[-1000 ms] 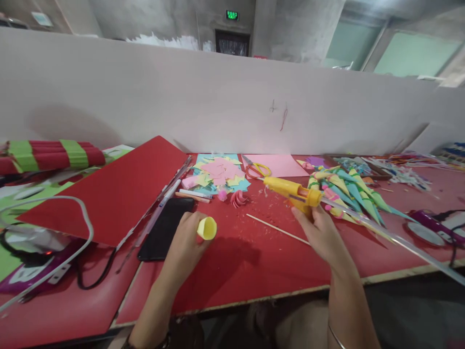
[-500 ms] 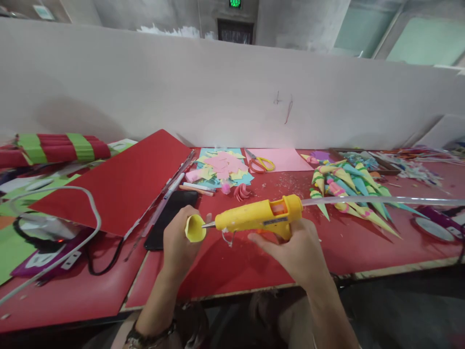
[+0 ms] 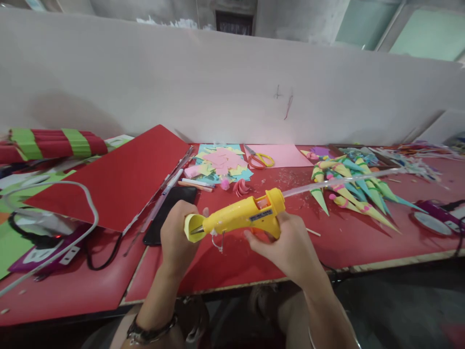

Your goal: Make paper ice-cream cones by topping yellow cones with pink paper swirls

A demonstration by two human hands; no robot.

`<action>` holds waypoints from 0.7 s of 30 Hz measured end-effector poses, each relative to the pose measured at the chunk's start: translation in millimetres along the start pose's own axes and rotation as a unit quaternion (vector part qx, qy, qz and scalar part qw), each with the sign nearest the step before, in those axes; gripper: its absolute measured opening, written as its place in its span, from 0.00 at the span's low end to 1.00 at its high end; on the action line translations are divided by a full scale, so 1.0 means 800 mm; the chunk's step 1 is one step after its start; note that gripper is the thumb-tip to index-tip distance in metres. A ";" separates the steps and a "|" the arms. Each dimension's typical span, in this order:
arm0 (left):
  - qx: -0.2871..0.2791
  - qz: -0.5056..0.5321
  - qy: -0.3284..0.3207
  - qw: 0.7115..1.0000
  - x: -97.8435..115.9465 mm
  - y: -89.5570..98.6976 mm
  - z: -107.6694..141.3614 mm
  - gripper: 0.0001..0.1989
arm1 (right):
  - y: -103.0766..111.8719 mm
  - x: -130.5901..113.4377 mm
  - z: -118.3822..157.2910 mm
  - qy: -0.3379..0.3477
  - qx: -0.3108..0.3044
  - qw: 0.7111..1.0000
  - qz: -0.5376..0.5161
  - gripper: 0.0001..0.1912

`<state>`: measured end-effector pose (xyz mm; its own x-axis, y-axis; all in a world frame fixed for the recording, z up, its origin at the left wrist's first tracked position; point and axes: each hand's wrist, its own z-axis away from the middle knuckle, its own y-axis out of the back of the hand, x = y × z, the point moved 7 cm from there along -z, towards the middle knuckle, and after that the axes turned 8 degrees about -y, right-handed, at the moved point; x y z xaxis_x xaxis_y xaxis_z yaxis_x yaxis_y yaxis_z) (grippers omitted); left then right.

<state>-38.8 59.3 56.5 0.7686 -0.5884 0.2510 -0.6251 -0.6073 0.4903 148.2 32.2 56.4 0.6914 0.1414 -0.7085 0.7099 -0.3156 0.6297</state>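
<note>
My left hand (image 3: 178,237) is closed round a yellow paper cone (image 3: 190,222), its round mouth turned up toward the camera. In my right hand (image 3: 290,240) is a yellow hot glue gun (image 3: 236,214), gripped by its handle. The gun's metal nozzle reaches inside the mouth of the cone; whether glue is coming out I cannot tell. A long clear glue stick (image 3: 312,186) sticks out of the gun's back. Beyond the gun on the red table lie a pink paper swirl (image 3: 241,187) and a small pink pompom (image 3: 224,184).
Several decorated paper cones (image 3: 358,186) are piled at the right. Paper scraps (image 3: 221,162), scissors (image 3: 260,159) and pink paper (image 3: 285,156) lie at the back. To the left are a black phone (image 3: 170,213), red card (image 3: 119,179), a white cable (image 3: 92,208) and a purple power strip (image 3: 47,252).
My right hand has brought the glue gun to the left and tilted it, so its nozzle now goes into the cone's mouth instead of resting at its edge. My left hand still holds the cone.
</note>
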 end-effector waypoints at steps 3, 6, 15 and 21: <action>0.010 0.000 -0.017 1.000 0.002 0.002 -0.001 0.10 | -0.001 -0.001 -0.001 -0.002 -0.014 1.000 -0.014 0.14; 0.014 0.014 -0.032 0.999 0.006 0.004 -0.001 0.10 | -0.003 -0.001 -0.001 0.002 -0.026 0.999 -0.021 0.13; 0.035 0.026 -0.091 0.995 0.011 0.005 -0.003 0.09 | -0.002 0.000 0.000 0.010 -0.037 0.999 -0.024 0.06; 0.025 0.030 -0.091 0.995 0.010 0.002 -0.004 0.09 | -0.001 -0.001 -0.001 0.016 -0.049 0.998 -0.018 0.05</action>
<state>-33.6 55.5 62.3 0.6945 -0.7093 0.1210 -0.6793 -0.5908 0.4354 147.1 33.3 57.1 0.6677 0.1810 -0.7221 0.7433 -0.2159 0.6331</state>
